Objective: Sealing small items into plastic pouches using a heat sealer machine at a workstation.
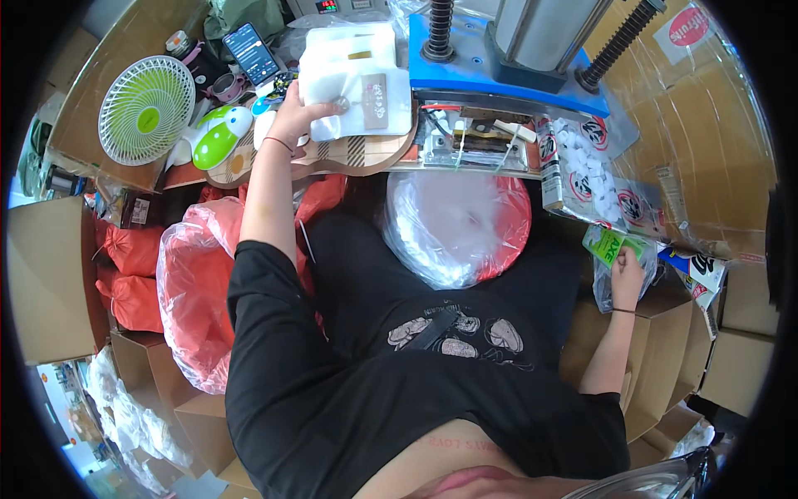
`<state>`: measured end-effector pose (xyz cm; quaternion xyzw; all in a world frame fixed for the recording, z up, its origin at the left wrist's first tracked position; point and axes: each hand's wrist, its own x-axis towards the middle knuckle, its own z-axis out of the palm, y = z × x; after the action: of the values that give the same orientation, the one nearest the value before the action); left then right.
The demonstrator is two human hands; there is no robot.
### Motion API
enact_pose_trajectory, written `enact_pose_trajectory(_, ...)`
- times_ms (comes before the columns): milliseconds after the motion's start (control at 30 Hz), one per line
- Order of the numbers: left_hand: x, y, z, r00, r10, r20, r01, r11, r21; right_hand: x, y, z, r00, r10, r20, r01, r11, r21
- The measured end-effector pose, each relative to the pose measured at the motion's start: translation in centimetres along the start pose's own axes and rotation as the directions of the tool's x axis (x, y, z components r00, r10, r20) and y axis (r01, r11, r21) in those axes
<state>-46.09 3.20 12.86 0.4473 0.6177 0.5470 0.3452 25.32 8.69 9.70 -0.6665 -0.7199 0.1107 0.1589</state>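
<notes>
My left hand (293, 116) reaches across the bench and grips the left edge of a white pouch (386, 101) with a tan label, its thumb lying on top. Another white pouch (345, 46) lies just beyond it, partly covered. Both are above a wooden board (357, 154) with striped patches. Off to the right and lower, my right hand (628, 279) is closed on a green printed plastic packet (605, 245), held over a clear plastic bag beside the cardboard boxes. Several small white caps (586, 170) lie on a printed sheet just beyond that hand.
A blue-plated press (507, 71) with spring columns stands at the back right. The green-and-white fan (148, 119) and a lit phone (251, 54) are at the left. Below the bench sit a plastic-lined round tub (457, 229), a red-lined bin (195, 291) and cardboard boxes (58, 279).
</notes>
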Motion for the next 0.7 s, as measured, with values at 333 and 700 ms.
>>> enact_pose_trajectory(333, -6.9, 1.1, 3.7, 0.958, 0.039, -0.284, 0.096, 0.89, 0.446, -5.3, -9.8, -2.0, 0.791, -0.607, 0.078, 0.6, 0.795, 0.091)
enact_pose_trajectory(700, -6.8, -4.3, 12.3, 0.851, 0.337, -0.402, 0.167, 0.552, 0.817, -3.2, -7.3, 23.8, 0.113, -0.725, 0.68, 0.967, 0.238, 0.094)
